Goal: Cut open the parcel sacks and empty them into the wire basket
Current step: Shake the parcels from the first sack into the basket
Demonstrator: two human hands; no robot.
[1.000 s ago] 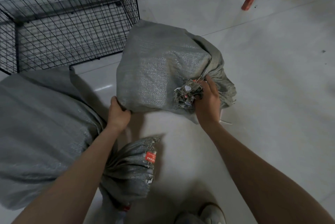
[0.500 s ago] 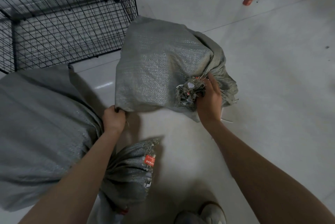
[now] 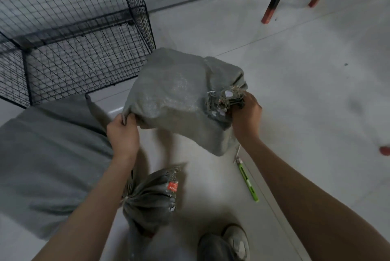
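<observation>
Small grey woven plastic sack [image 3: 179, 96]: held near the open black wire-mesh basket [image 3: 73, 49]. Left hand [image 3: 123, 134] gripped its lower corner; right hand [image 3: 245, 115] clenched its frayed, bunched neck. Larger tied grey sack [image 3: 42, 155] and slim green utility knife [image 3: 248, 182] lay on the floor.

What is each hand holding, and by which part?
Both hold the small grey sack: left hand grips a corner, right hand its bunched neck.

The head camera is looking down at the floor [image 3: 295, 92]. It is hovering close over the sack [image 3: 175, 96], basket [image 3: 80, 56] beyond
</observation>
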